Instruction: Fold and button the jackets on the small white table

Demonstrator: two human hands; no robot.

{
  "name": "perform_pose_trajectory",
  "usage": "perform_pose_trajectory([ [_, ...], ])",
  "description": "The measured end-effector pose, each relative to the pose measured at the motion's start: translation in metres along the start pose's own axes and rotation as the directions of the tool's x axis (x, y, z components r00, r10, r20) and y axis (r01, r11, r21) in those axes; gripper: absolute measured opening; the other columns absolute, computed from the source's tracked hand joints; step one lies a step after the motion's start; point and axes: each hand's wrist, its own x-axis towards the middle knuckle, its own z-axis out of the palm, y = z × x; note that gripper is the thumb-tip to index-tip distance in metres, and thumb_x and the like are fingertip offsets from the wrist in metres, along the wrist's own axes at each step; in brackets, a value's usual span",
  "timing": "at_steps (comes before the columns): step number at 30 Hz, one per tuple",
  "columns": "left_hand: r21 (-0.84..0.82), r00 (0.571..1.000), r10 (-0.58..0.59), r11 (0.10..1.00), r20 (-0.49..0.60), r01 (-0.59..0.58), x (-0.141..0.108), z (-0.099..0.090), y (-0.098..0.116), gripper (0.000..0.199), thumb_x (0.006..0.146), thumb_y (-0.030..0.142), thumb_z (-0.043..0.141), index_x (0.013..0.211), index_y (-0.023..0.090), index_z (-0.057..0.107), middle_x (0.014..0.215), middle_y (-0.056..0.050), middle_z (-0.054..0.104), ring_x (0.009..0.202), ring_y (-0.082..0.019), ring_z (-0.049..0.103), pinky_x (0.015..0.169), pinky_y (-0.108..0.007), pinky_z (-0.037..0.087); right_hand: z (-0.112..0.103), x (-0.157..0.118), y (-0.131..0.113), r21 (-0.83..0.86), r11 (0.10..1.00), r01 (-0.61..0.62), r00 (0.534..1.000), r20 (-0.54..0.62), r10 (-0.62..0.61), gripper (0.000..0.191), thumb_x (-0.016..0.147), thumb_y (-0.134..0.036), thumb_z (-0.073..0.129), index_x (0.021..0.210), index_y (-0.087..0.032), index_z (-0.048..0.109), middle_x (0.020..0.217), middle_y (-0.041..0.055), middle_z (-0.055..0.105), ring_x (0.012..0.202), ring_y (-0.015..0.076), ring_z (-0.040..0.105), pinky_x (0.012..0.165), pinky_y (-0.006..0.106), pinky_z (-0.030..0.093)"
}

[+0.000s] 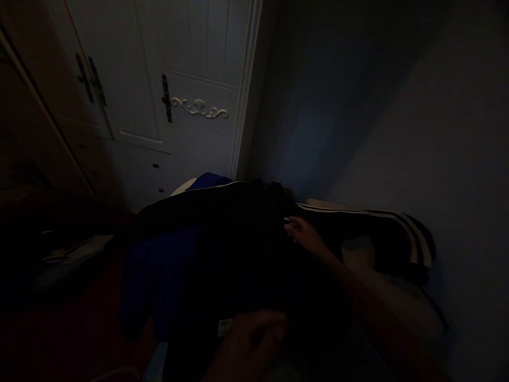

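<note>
Pretty dark in here, so bear with me: closest is the left hand (254, 339) at the bottom centre, fingers curled inward, and I honestly can't tell if they've got any fabric in them. Just beside it on its left is a small pale label (225, 327), on the black garment (246, 254) that fills the middle of the frame. The body of that thing runs up from bottom centre toward the middle, while its striped sleeve (417, 244) goes off right and another dark stretch with a thin pale edge reaches left. The right hand (306, 236) is further up, right of centre, fingers bent close together by a little white mark (286, 218); looks like a narrow pinch, but can't say whether cloth is in it. So the right one is nearer the top end and that sleeve, the left nearer the bottom end, with most of the black cloth left of the right fingers. Blue cloth (159, 276) pokes out lower left, and behind everything there's a wardrobe (194, 42) upper left and a bare wall (417, 159) upper right.
</note>
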Motion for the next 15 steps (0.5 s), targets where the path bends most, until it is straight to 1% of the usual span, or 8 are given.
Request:
perform_pose_trajectory([
  [2,0.249,0.959,0.280,0.927,0.035,-0.280,0.061,0.001,0.030,0.027,0.082,0.035,0.065,0.107,0.027,0.074,0.114,-0.007,0.071,0.112,-0.025,0.062,0.100,-0.038,0.047,0.005,0.032,0.000,-0.050,0.998,-0.035,0.999,-0.005,0.034,0.045,0.088,-0.040,0.061,0.123,-0.011,0.059,0.108,0.0148,0.070,0.082,0.0179,0.070,0.060,0.025,0.055],
  [3,0.400,0.908,0.415,0.822,0.067,-0.405,0.093,0.002,0.045,0.033,0.089,0.031,0.053,0.117,0.022,0.069,0.121,-0.009,0.068,0.112,-0.024,0.062,0.102,-0.038,0.045,0.007,0.047,-0.001,-0.086,0.996,-0.038,0.999,-0.011,0.037,0.043,0.088,-0.038,0.061,0.121,-0.011,0.060,0.107,0.0146,0.071,0.082,0.0174,0.070,0.063,0.025,0.055],
  [4,0.530,0.872,0.489,0.732,0.029,-0.429,0.125,0.004,0.059,0.037,0.090,0.023,0.049,0.122,0.018,0.065,0.124,-0.011,0.067,0.113,-0.023,0.062,0.102,-0.036,0.045,0.008,0.060,-0.002,-0.119,0.992,-0.034,0.999,-0.016,0.033,0.041,0.088,-0.037,0.061,0.119,-0.011,0.061,0.105,0.0140,0.071,0.081,0.0170,0.070,0.065,0.026,0.055],
  [6,0.803,0.824,0.567,0.497,-0.015,-0.328,0.182,0.005,0.081,0.042,0.090,0.018,0.047,0.129,0.011,0.058,0.129,-0.015,0.063,0.118,-0.024,0.058,0.103,-0.036,0.043,0.011,0.084,-0.004,-0.158,0.987,-0.022,1.000,-0.025,0.018,0.037,0.087,-0.036,0.062,0.114,-0.011,0.064,0.099,0.0124,0.072,0.081,0.0168,0.070,0.070,0.027,0.056],
  [7,0.887,0.829,0.560,0.383,-0.001,-0.258,0.206,0.005,0.088,0.040,0.090,0.017,0.046,0.127,0.011,0.058,0.124,-0.016,0.065,0.114,-0.026,0.060,0.100,-0.037,0.045,0.013,0.095,-0.005,-0.168,0.986,-0.016,1.000,-0.029,0.011,0.035,0.087,-0.035,0.063,0.112,-0.011,0.066,0.097,0.0118,0.073,0.081,0.0171,0.070,0.072,0.028,0.056],
  [8,0.918,0.831,0.557,0.330,-0.001,-0.220,0.227,0.005,0.094,0.037,0.089,0.016,0.046,0.123,0.010,0.061,0.119,-0.018,0.066,0.112,-0.028,0.060,0.097,-0.040,0.046,0.014,0.105,-0.005,-0.180,0.984,-0.011,0.999,-0.033,0.005,0.032,0.086,-0.034,0.064,0.109,-0.012,0.067,0.095,0.0112,0.073,0.082,0.0176,0.070,0.075,0.029,0.055],
  [11,0.951,0.839,0.545,0.253,0.012,-0.178,0.273,0.001,0.100,0.033,0.089,0.015,0.048,0.118,0.009,0.062,0.118,-0.021,0.065,0.116,-0.033,0.056,0.095,-0.046,0.043,0.017,0.127,-0.002,-0.208,0.978,0.003,0.999,-0.032,-0.010,0.026,0.083,-0.033,0.067,0.099,-0.014,0.071,0.096,0.0102,0.073,0.088,0.0197,0.070,0.081,0.032,0.055],
  [15,0.958,0.844,0.529,0.188,0.085,-0.215,0.309,-0.007,0.098,0.044,0.087,0.017,0.057,0.131,0.016,0.053,0.126,-0.017,0.063,0.124,-0.032,0.050,0.101,-0.048,0.036,0.024,0.144,0.006,-0.198,0.980,-0.005,1.000,-0.011,0.003,0.024,0.079,-0.028,0.070,0.098,-0.013,0.073,0.095,0.0096,0.074,0.085,0.0198,0.071,0.077,0.031,0.056],
])
